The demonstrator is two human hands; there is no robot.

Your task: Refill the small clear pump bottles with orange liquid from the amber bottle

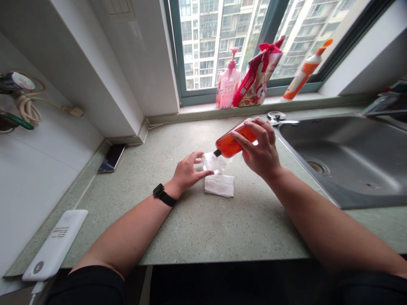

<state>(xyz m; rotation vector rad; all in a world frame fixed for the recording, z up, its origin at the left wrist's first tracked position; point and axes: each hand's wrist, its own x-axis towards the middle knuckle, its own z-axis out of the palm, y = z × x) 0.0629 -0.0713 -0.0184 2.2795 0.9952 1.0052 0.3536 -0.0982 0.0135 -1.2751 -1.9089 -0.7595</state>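
My right hand (262,148) is wrapped round a bottle of red-orange liquid (229,142), tilted so that its black neck (217,153) points down and left. Just under that neck is a small clear container (213,163). Thumb and fingers of my left hand (188,171) grip the container from its left side. Whether liquid is flowing out is too small to tell. A folded white tissue (219,186) lies on the counter, right in front of the container. A black watch (163,194) is on my left wrist.
A steel sink (352,161) lies to the right. On the windowsill stand a pink pump bottle (228,87), a red bag (257,78) and an orange-white bottle (303,75). A phone (112,158) and a white power bank (57,243) lie on the counter's left.
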